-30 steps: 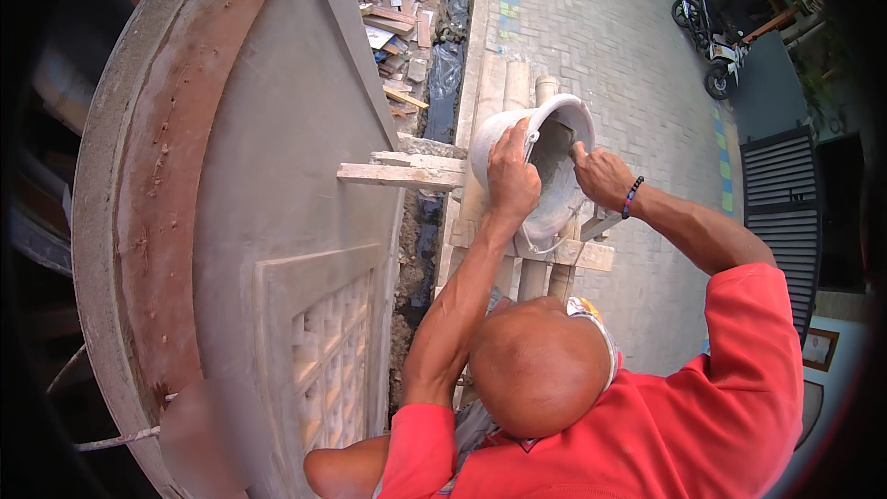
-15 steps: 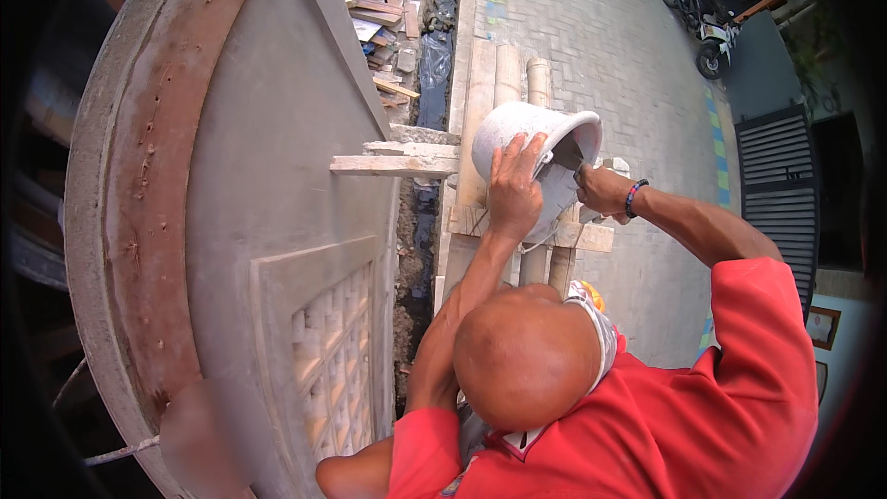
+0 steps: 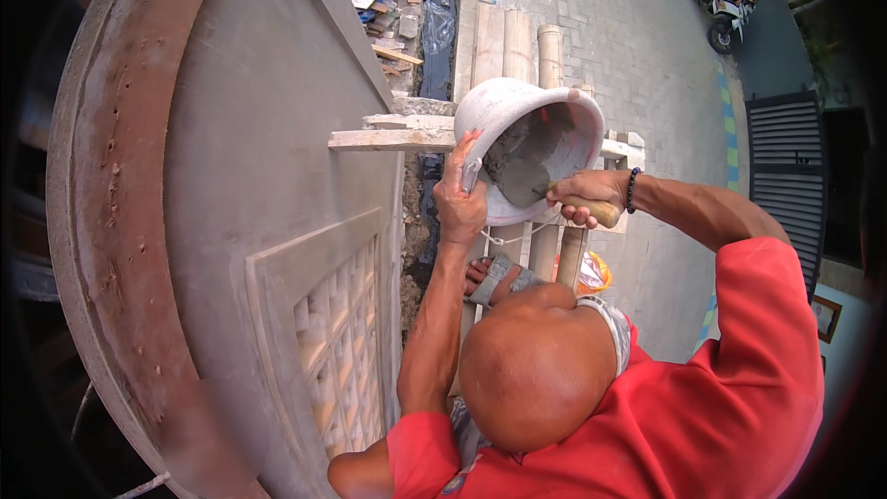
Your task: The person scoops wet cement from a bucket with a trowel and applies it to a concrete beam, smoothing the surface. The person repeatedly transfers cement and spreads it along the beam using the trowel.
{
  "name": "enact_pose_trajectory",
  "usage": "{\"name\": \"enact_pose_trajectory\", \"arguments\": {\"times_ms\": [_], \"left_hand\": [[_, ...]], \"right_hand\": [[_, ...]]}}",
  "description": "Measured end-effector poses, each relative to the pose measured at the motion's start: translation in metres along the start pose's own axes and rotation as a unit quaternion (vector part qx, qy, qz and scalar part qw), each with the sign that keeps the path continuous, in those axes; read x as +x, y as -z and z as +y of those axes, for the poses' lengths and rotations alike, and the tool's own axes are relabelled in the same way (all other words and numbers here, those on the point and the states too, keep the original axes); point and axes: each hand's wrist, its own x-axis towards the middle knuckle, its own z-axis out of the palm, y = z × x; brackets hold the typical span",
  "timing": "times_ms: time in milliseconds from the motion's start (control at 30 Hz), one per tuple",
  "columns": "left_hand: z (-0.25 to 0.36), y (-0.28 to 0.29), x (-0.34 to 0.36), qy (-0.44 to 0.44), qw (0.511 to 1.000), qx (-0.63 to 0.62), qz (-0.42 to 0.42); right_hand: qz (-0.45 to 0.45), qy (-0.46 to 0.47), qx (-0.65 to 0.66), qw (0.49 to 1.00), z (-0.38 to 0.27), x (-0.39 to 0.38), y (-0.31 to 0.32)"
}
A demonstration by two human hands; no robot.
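Note:
Neither my left hand nor my right hand shows. Directly below me a person in a red shirt [image 3: 684, 407], bald head [image 3: 536, 370] toward me, works at a whitish bucket [image 3: 485, 106] tipped so its mouth shows grey mortar [image 3: 536, 143]. Their left hand [image 3: 460, 199] grips the bucket's left rim. Their right hand [image 3: 596, 187] is closed on a wooden tool handle [image 3: 601, 211] at the right rim; the tool's end is in the mortar, probably a trowel. A sandalled foot [image 3: 499, 282] shows beneath the bucket, on bamboo poles and planks [image 3: 545, 55].
At left are a grey plastered wall [image 3: 249, 111] and lattice opening [image 3: 328, 342]. A timber bracket [image 3: 388, 139] juts over a gutter [image 3: 436, 65] beside scrap wood [image 3: 388, 9]. At right are a paved lane [image 3: 647, 83], motorcycle [image 3: 716, 5] and slatted gate [image 3: 785, 185].
The person's hands and bucket have shifted, and the bucket's mouth has turned toward me, showing more mortar and the wooden handle. The foot has come into sight; the surroundings sit higher in the view.

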Motion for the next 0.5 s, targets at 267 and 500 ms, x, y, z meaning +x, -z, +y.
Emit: {"name": "enact_pose_trajectory", "arguments": {"times_ms": [267,500], "left_hand": [[0.008,-0.004,0.005,0.074,0.997,0.004,0.028],[-0.002,-0.008,0.024,0.076,0.994,-0.012,0.073]], "right_hand": [[-0.051,0.115,0.104,0.987,0.008,0.011,-0.024],[0.316,0.251,-0.447,0.798,-0.016,-0.07,-0.027]]}}
